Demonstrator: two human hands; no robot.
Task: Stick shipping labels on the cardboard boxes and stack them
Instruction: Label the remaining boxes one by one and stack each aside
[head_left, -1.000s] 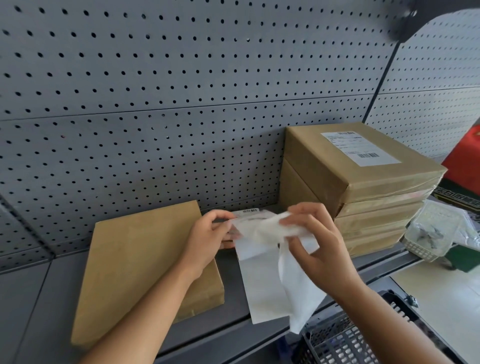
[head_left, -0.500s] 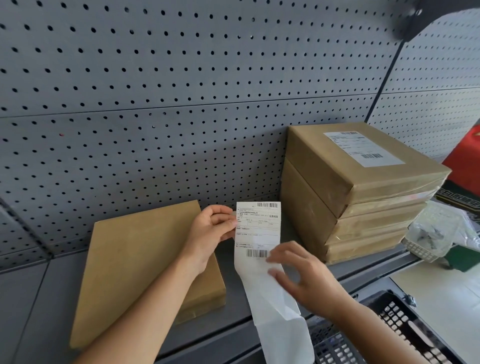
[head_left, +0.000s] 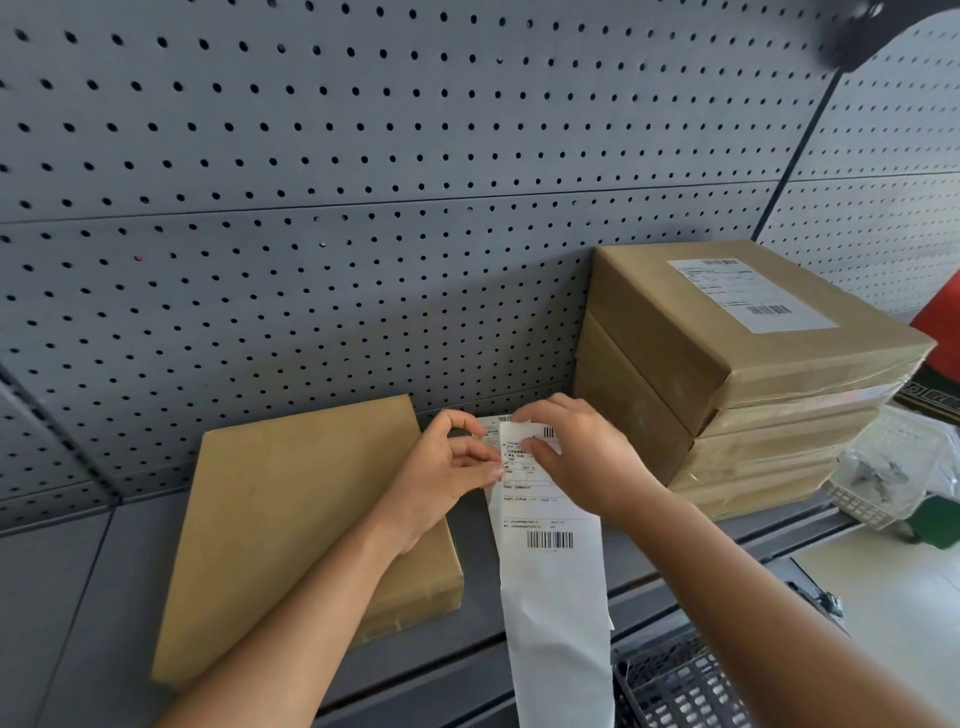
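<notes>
Labels (head_left: 540, 499) on a long white backing strip are hanging between both hands at about five o'clock from the middle of the view, above the grey shelf (head_left: 93, 597). Half a second ago the right hand was lower on the strip; now it is up at the top edge, meeting the left. The left hand (head_left: 447, 467) is pinching the strip's upper left corner between thumb and fingers, nearly closed on it. The right hand (head_left: 582, 452) is closing thumb and forefinger on the top of the strip, seemingly picking at the corner of a label. That suggests the peeling step is starting. A bare box (head_left: 301, 530) is lying flat at eight o'clock, just beside the left wrist, and is probably waiting for this label. At three o'clock a stack of boxes (head_left: 727, 395) is standing against the pegboard (head_left: 363, 208), its top box already wearing a label (head_left: 753, 293).
</notes>
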